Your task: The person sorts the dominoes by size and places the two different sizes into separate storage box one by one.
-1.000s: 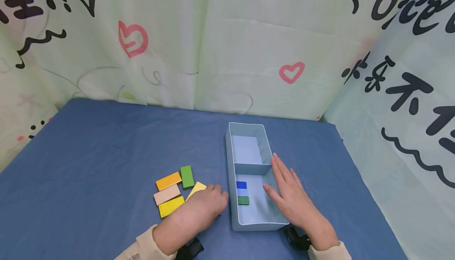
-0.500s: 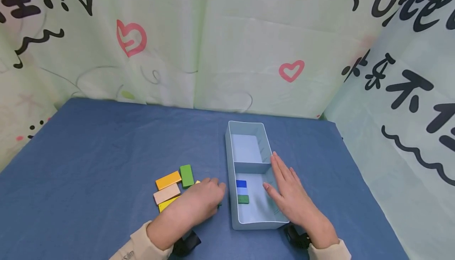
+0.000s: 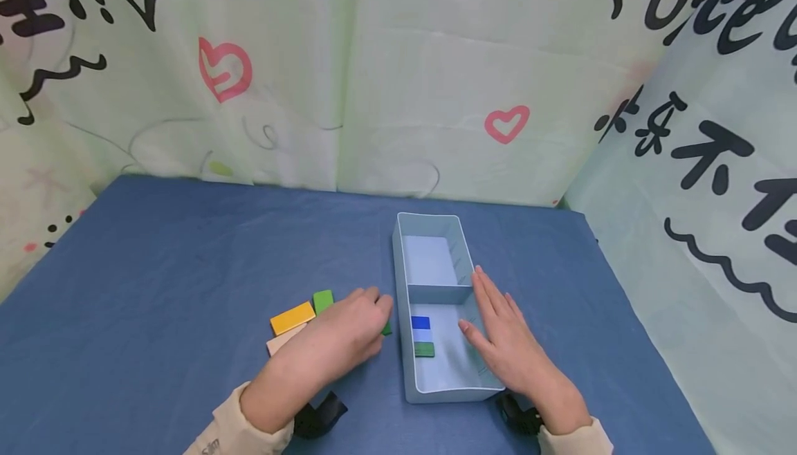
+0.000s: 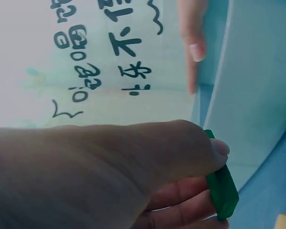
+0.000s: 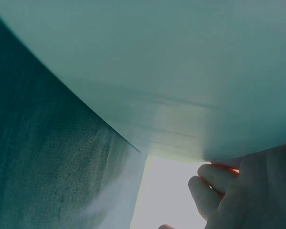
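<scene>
My left hand (image 3: pixel 345 330) is just left of the light-blue box (image 3: pixel 454 395), pinching a dark green block (image 4: pixel 222 191) between thumb and fingers. In the head view only a corner of that block shows beyond the fingers. The right hand (image 3: pixel 507 348) rests along the box's right wall with straight fingers, its thumb reaching over the rim. Inside the near compartment a blue block (image 3: pixel 420 322), a light-blue block (image 3: pixel 422 335) and a green block (image 3: pixel 425 350) lie in a row against the left wall.
Left of the hand lie an orange block (image 3: pixel 292 318), a light green block (image 3: pixel 323 300) and a pinkish block (image 3: pixel 285 339), partly covered by the forearm. A divider (image 3: pixel 441 294) splits the box in two. Printed curtains (image 3: pixel 280 81) stand behind the blue table (image 3: pixel 187 268).
My left hand has lifted the green block and moved away from my body, alongside the box's left wall. Its forearm now covers the yellow blocks. The right hand stays at the box.
</scene>
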`<action>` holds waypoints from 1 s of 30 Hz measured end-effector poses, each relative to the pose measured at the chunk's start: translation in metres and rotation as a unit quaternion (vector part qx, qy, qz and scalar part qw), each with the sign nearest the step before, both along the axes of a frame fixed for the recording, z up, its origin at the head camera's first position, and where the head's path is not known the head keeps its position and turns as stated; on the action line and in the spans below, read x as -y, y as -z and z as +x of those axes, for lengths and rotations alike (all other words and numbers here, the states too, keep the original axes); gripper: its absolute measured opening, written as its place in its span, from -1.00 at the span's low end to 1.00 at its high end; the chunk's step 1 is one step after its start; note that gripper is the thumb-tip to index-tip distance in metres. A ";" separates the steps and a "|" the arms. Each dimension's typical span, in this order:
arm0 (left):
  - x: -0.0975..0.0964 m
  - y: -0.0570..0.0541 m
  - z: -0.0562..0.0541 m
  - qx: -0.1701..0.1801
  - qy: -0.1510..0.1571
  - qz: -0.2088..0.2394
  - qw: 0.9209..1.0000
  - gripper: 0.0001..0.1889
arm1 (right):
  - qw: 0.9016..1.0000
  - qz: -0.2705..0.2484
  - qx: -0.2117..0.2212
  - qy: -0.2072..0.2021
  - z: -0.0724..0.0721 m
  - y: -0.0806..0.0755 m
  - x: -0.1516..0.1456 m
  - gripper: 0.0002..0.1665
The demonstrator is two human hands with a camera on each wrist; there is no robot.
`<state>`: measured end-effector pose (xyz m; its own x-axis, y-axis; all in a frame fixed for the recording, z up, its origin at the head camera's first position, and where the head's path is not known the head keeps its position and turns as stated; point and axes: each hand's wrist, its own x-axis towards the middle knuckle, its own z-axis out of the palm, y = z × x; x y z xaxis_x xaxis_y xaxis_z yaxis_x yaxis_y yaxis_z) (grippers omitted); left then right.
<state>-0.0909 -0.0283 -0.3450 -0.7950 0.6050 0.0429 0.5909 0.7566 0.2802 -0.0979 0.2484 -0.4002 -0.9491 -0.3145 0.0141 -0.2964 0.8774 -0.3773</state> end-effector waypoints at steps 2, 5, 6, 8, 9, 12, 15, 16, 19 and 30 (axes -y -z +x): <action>-0.001 -0.004 -0.001 -0.010 0.001 0.003 1.000 -0.86 | 1.000 -0.002 0.000 0.000 0.000 0.000 -0.001 -0.08; -0.002 -0.009 -0.001 -0.033 0.001 0.003 0.999 -0.85 | 1.000 -0.005 -0.001 -0.003 0.000 0.000 -0.001 -0.08; -0.003 -0.011 -0.002 -0.038 0.002 0.004 0.999 -0.85 | 1.000 -0.006 -0.001 -0.003 0.000 0.000 -0.001 -0.08; -0.006 -0.015 -0.003 -0.039 0.004 0.001 0.999 -0.83 | 1.000 -0.006 -0.001 -0.002 -0.001 0.000 -0.001 -0.08; -0.008 -0.017 -0.003 -0.034 0.006 0.001 0.999 -0.82 | 1.000 -0.006 -0.001 -0.001 -0.001 0.000 -0.001 -0.08; -0.016 -0.022 -0.004 -0.021 0.020 -0.003 1.000 -0.80 | 1.000 -0.005 0.000 0.001 0.000 0.000 -0.001 -0.07; -0.025 -0.025 -0.003 -0.026 0.044 -0.016 0.999 -0.80 | 1.000 -0.006 0.001 0.002 0.000 0.000 -0.001 -0.07; -0.028 -0.026 -0.003 -0.032 0.053 -0.022 0.998 -0.80 | 1.000 -0.007 0.001 0.002 0.001 0.000 -0.002 -0.07; -0.037 -0.026 -0.001 -0.046 0.083 -0.042 0.995 -0.79 | 1.000 -0.013 0.002 -0.001 0.001 0.000 -0.002 -0.09; -0.063 -0.022 0.001 0.003 0.166 -0.076 0.983 -0.70 | 1.000 -0.011 -0.006 -0.009 0.002 0.000 -0.003 -0.10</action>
<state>-0.0904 0.0347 -0.3233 -0.5523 0.8306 -0.0712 0.8114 0.5552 0.1827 -0.0959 0.2515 -0.3998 -0.9431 -0.3309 0.0336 -0.3169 0.8632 -0.3930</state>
